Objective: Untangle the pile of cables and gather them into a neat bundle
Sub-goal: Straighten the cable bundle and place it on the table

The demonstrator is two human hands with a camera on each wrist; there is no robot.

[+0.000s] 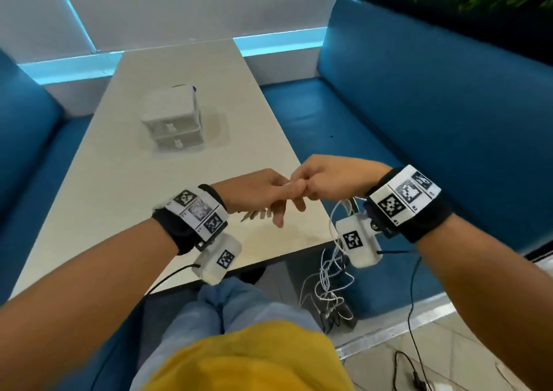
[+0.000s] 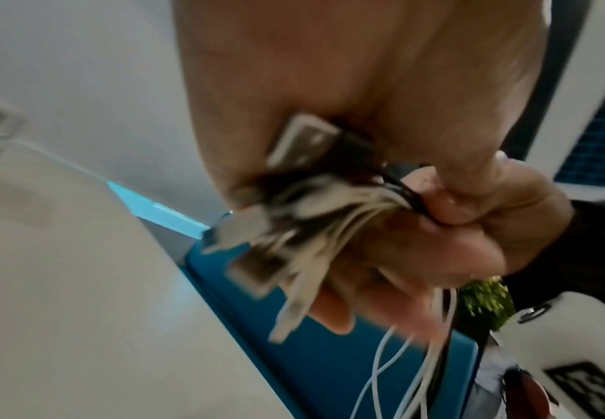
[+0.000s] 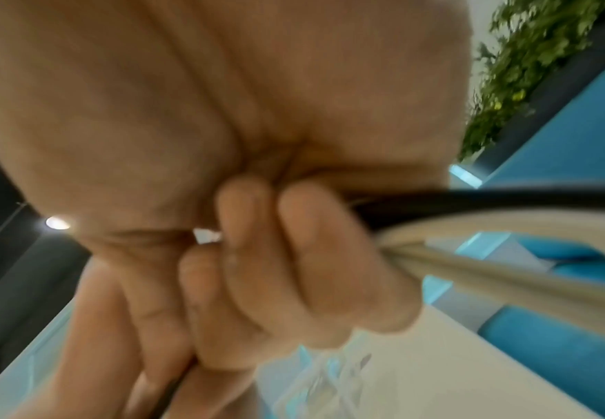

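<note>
Both hands meet over the desk (image 1: 119,181) corner: left hand (image 1: 257,190) pinching the cables (image 2: 315,226) at their plugs, right hand (image 1: 326,178) fisted round them, tails dangling toward 6 o'clock.

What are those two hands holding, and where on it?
Both the left hand and right hand grip the cables near their plug ends; the rest dangles off the table.
</note>
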